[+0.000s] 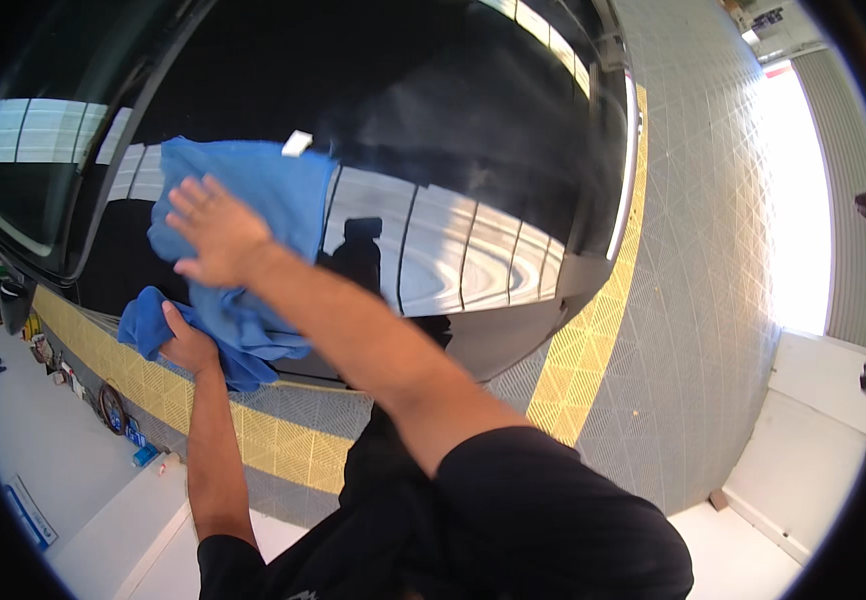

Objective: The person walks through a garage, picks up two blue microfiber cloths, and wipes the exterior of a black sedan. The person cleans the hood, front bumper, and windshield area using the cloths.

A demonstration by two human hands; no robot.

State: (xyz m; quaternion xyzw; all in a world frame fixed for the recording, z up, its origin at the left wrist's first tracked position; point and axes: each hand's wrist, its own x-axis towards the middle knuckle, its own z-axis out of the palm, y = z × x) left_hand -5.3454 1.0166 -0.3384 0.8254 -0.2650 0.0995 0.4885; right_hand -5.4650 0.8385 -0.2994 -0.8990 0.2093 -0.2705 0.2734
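A light blue cloth [290, 187] with a white tag at its upper edge lies spread on the glossy black hood of a car [418, 97]. My right hand [219, 232] rests flat over it, fingers apart and palm down. Lower and nearer to me, at the hood's side edge, my left hand [191, 349] grips a bunched, darker blue cloth [146, 322], with the thumb on top. The two blues meet below my right hand; whether they are separate cloths I cannot tell. The hood mirrors ceiling panels and a dark figure.
The car's windshield [35, 150] is at the left, with a side mirror [17, 306] below it. Yellow and grey floor tiles [579, 360] border the car. Along the left wall stand a steering wheel [112, 409] and small bottles. A bright doorway [793, 202] is at the right.
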